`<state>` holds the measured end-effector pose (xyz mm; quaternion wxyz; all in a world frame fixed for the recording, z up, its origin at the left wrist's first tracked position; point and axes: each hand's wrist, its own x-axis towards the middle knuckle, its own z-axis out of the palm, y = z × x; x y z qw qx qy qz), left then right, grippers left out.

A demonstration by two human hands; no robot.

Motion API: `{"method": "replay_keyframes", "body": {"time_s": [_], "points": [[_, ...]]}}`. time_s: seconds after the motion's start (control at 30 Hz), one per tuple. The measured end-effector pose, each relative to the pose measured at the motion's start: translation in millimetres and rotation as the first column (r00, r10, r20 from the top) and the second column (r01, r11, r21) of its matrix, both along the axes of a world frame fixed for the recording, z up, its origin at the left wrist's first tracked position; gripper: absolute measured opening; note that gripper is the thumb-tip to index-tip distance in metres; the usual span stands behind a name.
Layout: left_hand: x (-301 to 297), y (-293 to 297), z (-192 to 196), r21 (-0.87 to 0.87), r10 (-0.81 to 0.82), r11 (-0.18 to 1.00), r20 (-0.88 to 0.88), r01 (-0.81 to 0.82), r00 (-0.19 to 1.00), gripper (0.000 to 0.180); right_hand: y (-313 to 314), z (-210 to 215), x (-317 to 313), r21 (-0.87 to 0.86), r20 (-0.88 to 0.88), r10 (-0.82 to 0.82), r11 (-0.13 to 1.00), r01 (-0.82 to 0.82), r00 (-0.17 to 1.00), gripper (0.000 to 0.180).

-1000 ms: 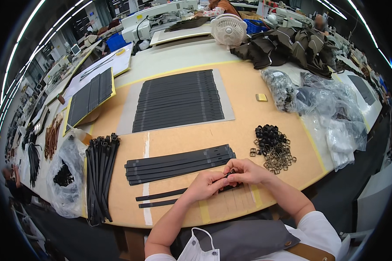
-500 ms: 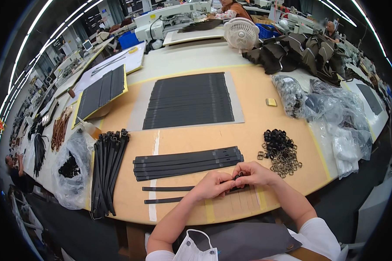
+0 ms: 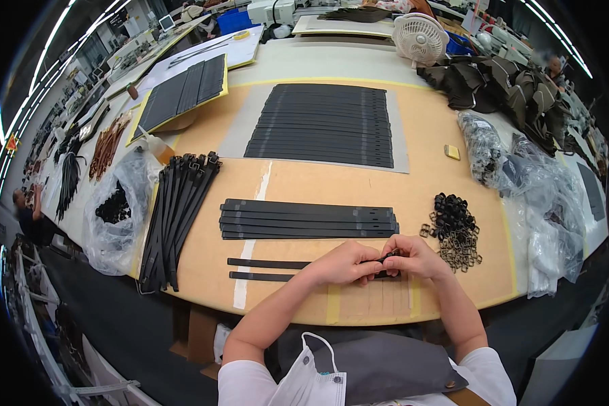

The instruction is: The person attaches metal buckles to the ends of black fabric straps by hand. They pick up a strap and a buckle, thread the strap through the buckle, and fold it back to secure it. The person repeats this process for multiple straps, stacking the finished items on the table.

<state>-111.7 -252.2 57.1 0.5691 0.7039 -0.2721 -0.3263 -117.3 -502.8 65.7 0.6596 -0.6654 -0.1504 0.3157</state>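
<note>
Two black straps [image 3: 267,262] lie side by side near the table's front edge, their right ends under my hands. My left hand [image 3: 345,264] is closed with its fingertips pinching the end of one strap. Opposite it, my right hand [image 3: 418,258] pinches the same end; a small dark piece between the fingertips is mostly hidden. Just beyond my hands lies a stack of black straps [image 3: 308,218]. To the right of my right hand are heaps of black loops [image 3: 451,213] and metal buckles [image 3: 461,252].
Buckled straps [image 3: 179,220] are piled at the left, beside a plastic bag [image 3: 118,233] of small black pieces. Farther back, a grey board [image 3: 233,145] carries rows of straps. A fan [image 3: 419,38], dark leather pieces [image 3: 494,88] and plastic bags [image 3: 541,196] stand at the back and right.
The view has shifted, so the table sits higher in the picture. My hands stay together at the strap end, with the fingers slightly repositioned.
</note>
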Motion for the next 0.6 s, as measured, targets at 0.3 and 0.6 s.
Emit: {"method": "replay_keyframes", "body": {"time_s": [0.3,0.6], "points": [[3.9,0.4,19.1,0.16,0.011,0.986,0.174,-0.039,0.985,0.033,-4.8,-0.9,3.0,-0.116,0.144,-0.065,0.99,0.083,0.987,0.018],[2.0,-2.7,-4.4,0.038,0.064,0.996,0.264,-0.077,0.962,0.029,4.5,-8.2,2.7,-0.234,0.299,0.057,0.972,0.015,0.952,0.018]]}}
